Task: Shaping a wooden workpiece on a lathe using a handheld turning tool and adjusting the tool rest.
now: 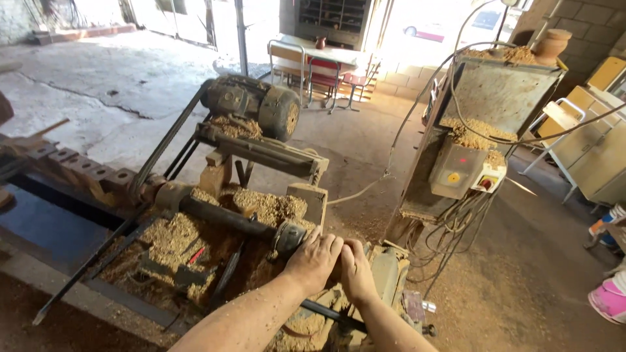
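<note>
Where the sawdust lies thickest on the old belt-driven wood lathe [215, 215], both hands meet at its near right end. The left hand [314, 261] lies palm down with fingers curled over the dark round metal chuck [287, 236] at the end of the shaft; the right hand [357, 272] presses beside it, touching it, fingers folded over the workpiece, which is hidden beneath. The grimy cylindrical electric motor [255, 104] sits farther back, and a grey metal switch box with a yellow dial [456, 171] stands to the right.
</note>
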